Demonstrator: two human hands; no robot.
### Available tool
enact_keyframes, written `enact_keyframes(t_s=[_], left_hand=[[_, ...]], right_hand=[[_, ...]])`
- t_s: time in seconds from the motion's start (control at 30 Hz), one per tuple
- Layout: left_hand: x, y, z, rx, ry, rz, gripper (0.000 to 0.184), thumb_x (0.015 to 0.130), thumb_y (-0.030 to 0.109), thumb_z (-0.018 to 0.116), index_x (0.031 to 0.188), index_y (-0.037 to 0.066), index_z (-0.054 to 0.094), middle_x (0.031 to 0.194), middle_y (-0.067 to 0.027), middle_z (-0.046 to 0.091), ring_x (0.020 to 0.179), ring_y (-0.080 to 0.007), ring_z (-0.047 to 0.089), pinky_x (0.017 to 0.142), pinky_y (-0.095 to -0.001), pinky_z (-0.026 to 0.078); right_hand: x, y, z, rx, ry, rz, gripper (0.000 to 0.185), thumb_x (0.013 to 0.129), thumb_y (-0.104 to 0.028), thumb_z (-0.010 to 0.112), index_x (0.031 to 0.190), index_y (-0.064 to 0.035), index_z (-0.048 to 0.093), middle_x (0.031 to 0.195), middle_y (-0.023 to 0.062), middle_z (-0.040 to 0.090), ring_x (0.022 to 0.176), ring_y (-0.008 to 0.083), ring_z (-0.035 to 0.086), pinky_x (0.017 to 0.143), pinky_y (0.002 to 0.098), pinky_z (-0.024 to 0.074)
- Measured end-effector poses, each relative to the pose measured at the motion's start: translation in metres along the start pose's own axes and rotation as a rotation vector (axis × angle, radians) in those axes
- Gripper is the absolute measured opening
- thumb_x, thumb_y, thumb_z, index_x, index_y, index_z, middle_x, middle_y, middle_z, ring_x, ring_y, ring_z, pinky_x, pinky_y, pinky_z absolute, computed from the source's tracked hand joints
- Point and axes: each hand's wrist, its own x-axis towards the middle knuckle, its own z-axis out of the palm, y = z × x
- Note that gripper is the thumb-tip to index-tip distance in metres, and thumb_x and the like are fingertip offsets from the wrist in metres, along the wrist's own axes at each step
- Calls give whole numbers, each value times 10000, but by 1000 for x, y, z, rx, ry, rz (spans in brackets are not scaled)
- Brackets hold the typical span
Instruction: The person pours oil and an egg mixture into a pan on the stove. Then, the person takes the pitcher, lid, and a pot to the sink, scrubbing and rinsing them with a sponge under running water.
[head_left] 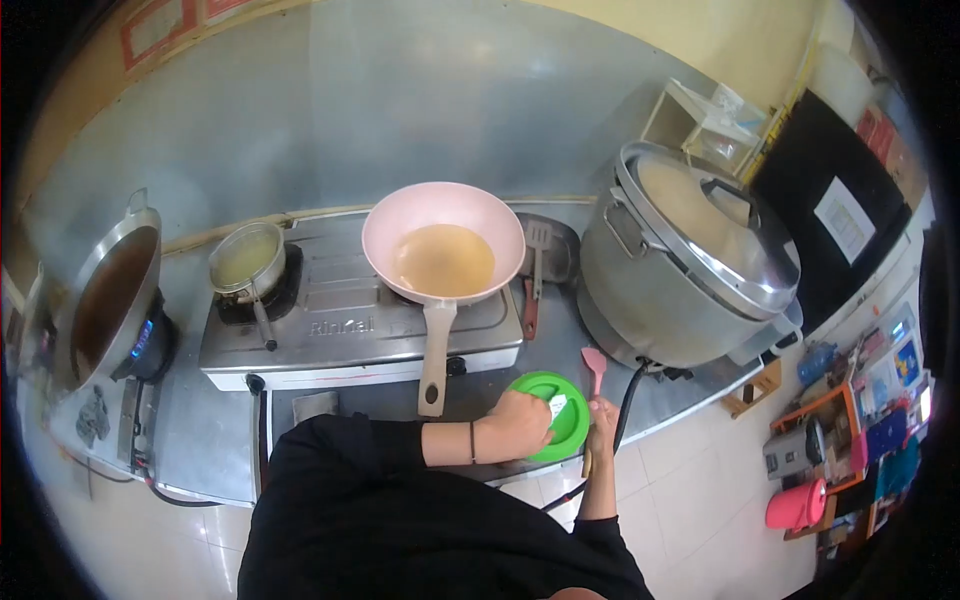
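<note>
My left hand (517,428), with a dark band on its wrist, is over a round bright green dish or lid (575,432). Its fingers are curled, and a small white piece (557,405) shows just beyond them; what they grip is hidden. On the right, my right hand (602,428) is closed round a pink spatula (595,362) with a light handle, head up, beside the green rim. Behind both hands, a pink frying pan (383,235) with yellowish liquid in it rests on the gas stove (335,349), its beige handle toward me.
A large lidded metal pot (640,290) stands right, near a slotted turner (538,255). A small pan (245,262) sits on the left burner. Farther left, a wok (120,290) of brown liquid is over a blue flame. A black hose (628,405) crosses the counter edge.
</note>
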Motion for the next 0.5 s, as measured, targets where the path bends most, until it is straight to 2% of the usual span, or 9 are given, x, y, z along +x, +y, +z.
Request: enact_keyframes(t_s=[0.1,0.13,0.2,0.3,0.5], left_hand=[[-1,2,5,-7,16,-25,321,673,328,573,618,12,579,540,-130,559,478,-261,562,435,-361,440],[1,2,4,-9,24,-38,319,674,327,572,616,13,581,538,-133,558,476,-262,561,432,-360,436],[6,4,3,5,35,-42,327,673,335,567,565,26,583,507,-135,547,462,-265,557,426,-359,426],[11,2,-1,37,39,-52,339,668,342,567,537,30,579,505,-138,545,464,-267,556,431,-360,426],[14,-1,1,51,38,-11,346,656,349,573,528,28,573,508,-145,545,467,-271,555,432,-362,423]], right_hand=[[-2,-23,1,36,-32,35,425,726,-345,566,517,-89,300,520,-55,270,505,68,255,458,257,172],[-1,-19,0,43,-41,-30,425,734,-347,571,505,-108,304,511,-66,263,472,54,265,415,233,205],[-5,-55,14,153,-11,96,413,748,-358,563,498,-116,340,498,-72,266,437,36,289,364,206,262],[-3,-30,11,126,44,14,408,760,-374,547,502,-112,372,487,-74,277,407,25,305,326,192,298],[-7,-23,14,64,161,-14,410,769,-365,530,495,-104,371,486,-69,278,398,32,300,315,201,276]])
